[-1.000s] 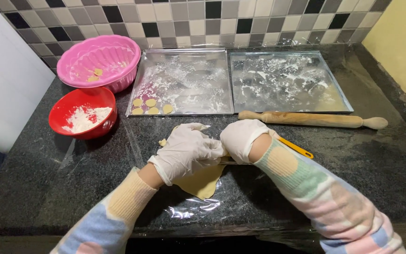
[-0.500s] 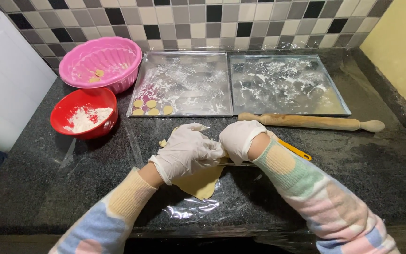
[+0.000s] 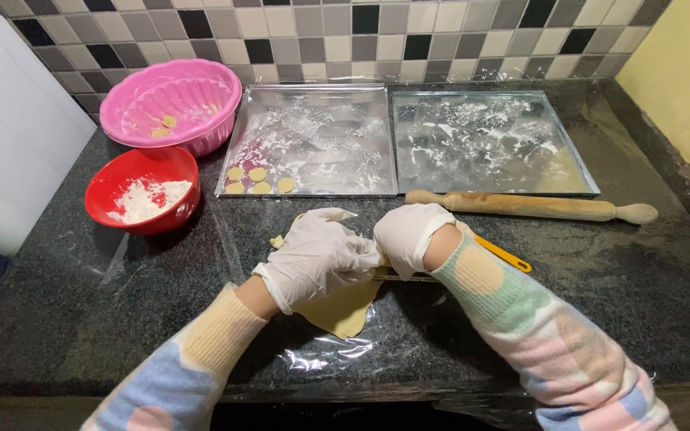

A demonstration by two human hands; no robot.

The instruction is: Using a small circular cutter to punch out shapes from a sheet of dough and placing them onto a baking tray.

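Gloved left hand [image 3: 319, 254] and right hand [image 3: 406, 233] press dough [image 3: 343, 307] (pale)

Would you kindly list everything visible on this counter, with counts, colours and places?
pink bowl: 1, pink, back left, dough scraps inside
red bowl: 1, red, in front of pink bowl, holds flour
trays: 2, metal, floured, side by side by the tiled wall
dough rounds: 4, yellow, left tray's near corner
rolling pin: 1, wooden, in front of right tray
dough sheet: 1, yellow, under the hands
yellow-handled tool: 1, beside right wrist
left hand: white glove, on dough
right hand: white glove, on dough
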